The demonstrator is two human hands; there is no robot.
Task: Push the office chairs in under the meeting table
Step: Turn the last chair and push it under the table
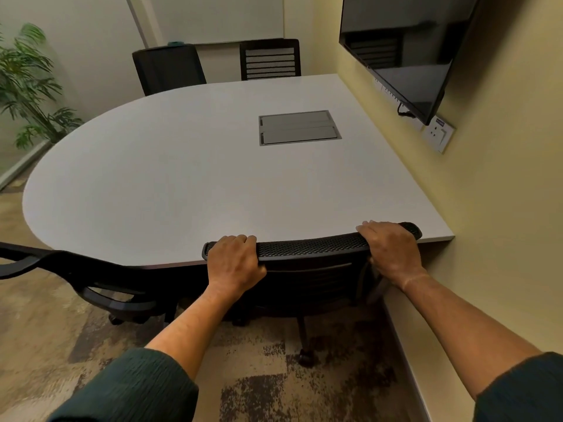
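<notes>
A black mesh office chair [310, 248] stands at the near edge of the white meeting table [170, 178], its seat tucked below the tabletop. My left hand [234, 263] grips the left end of its top rail and my right hand [393, 251] grips the right end. A second black chair [91, 275] stands to the left at the table's curved edge, turned at an angle, with its seat largely out from under the table. Two more black chairs [169, 68] [270, 59] stand at the far side, close against the table.
A yellow wall [502, 208] runs close along the right with a mounted black screen [402, 47] and a socket plate [438, 134]. A grey cable hatch [298, 127] is set in the tabletop. A potted plant [27, 86] stands at the far left. Patterned carpet [274, 391] covers the floor.
</notes>
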